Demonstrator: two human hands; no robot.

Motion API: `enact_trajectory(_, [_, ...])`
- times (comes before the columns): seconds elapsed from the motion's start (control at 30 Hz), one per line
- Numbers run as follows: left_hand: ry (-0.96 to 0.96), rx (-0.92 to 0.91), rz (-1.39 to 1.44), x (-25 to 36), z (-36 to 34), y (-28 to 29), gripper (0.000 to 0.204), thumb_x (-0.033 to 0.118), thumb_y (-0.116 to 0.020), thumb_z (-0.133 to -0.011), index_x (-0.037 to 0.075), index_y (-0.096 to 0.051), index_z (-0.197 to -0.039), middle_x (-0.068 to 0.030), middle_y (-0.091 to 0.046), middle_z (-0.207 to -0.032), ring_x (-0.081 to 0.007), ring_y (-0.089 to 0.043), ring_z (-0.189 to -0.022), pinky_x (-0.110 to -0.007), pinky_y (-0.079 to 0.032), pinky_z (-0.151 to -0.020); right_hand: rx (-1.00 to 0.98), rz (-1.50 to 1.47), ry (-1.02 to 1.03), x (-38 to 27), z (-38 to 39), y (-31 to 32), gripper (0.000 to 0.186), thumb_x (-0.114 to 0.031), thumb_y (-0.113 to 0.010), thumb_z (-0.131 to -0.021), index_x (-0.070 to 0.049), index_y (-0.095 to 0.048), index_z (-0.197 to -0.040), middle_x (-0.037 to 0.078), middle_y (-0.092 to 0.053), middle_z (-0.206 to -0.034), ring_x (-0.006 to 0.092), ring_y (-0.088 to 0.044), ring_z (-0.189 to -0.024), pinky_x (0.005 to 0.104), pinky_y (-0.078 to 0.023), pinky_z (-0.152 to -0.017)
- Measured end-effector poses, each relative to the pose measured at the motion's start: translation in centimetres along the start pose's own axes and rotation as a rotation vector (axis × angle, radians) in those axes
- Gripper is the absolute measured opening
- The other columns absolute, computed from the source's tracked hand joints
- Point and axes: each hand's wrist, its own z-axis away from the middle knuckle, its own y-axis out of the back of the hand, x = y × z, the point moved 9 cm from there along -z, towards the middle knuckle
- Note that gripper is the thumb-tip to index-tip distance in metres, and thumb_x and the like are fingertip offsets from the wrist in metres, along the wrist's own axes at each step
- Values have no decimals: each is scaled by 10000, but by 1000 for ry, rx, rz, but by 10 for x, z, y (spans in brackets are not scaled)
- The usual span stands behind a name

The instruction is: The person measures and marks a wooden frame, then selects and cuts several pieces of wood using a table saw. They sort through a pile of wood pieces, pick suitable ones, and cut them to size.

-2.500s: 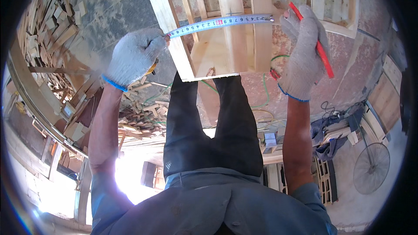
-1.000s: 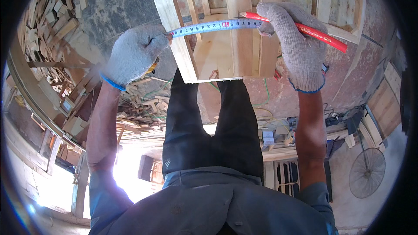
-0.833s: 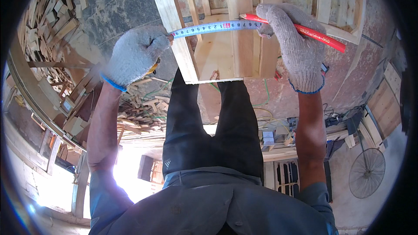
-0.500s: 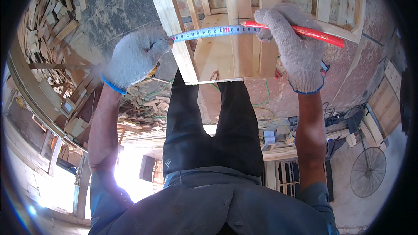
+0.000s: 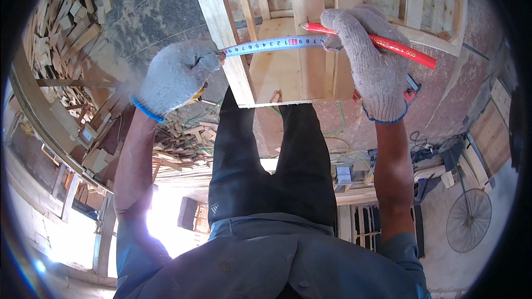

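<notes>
A pale tape measure blade stretches between my two gloved hands, across a slatted wooden frame. My left hand is closed round the tape measure at the frame's left rail; a bit of its yellow case shows under the glove. My right hand is closed on a red pencil, its tip pointing left over a slat just above the blade. The right fingers also pinch the blade's far end, which they hide. A light board lies across the frame's near end, under the blade.
Offcuts are heaped on the floor at far left, with more wood scraps by my legs. Thin green cable crosses the floor. A round mesh fan stands at lower right. A red-and-dark tool lies beside my right wrist.
My right hand has shifted slightly left, and the pencil now slants more, its tip a little higher and farther left. The blade has slid slightly right against the frame. Both hands keep their hold.
</notes>
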Motion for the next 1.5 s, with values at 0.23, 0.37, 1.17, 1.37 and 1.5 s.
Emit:
enact_trajectory(0.23, [-31, 26, 54, -3, -2, -1, 281, 257, -640, -967, -7, -677, -880, -94, -571, -703, -173, -501, -608, -342, -433, -594, 258, -320, -242, 4, 10, 23, 171, -149, -684, -933, 11, -740, -957, 72, -718, -815, 145, -680, -718, 284, -554, -656])
enact_trajectory(0.37, [35, -30, 59, -6, -1, 1, 272, 260, -656, -958, 0, -691, -886, -104, -598, -717, -179, -540, -622, -342, -449, -606, 463, -189, -115, -4, 15, 55, 229, -150, -638, -960, 53, -690, -1049, 102, -720, -822, 159, -693, -791, 279, -541, -743])
enact_trajectory(1.17, [-452, 11, 217, -9, -68, 106, 294, 318, -552, -955, 63, -681, -884, -166, -680, -804, -377, -657, -757, -456, -517, -675, 891, 132, -550, 98, 29, 36, 314, -257, -549, -957, 21, -692, -943, 113, -716, -933, 226, -656, -892, 380, -489, -801])
enact_trajectory(1.37, [-248, 72, 334, -40, -120, 207, 356, 310, -575, -969, 14, -697, -813, -123, -669, -693, -249, -663, -643, -384, -500, -612, 974, 297, -532, 80, 20, 30, 326, -238, -520, -969, 50, -667, -925, 142, -688, -881, 218, -638, -851, 371, -475, -788])
enact_trajectory(1.5, [-264, 56, 435, -24, -148, 254, 359, 283, -573, -980, 1, -700, -797, -82, -647, -665, -159, -630, -624, -341, -494, -606, 984, 296, -504, 77, 24, 28, 305, -211, -524, -979, 57, -664, -936, 124, -686, -884, 202, -629, -836, 347, -477, -792])
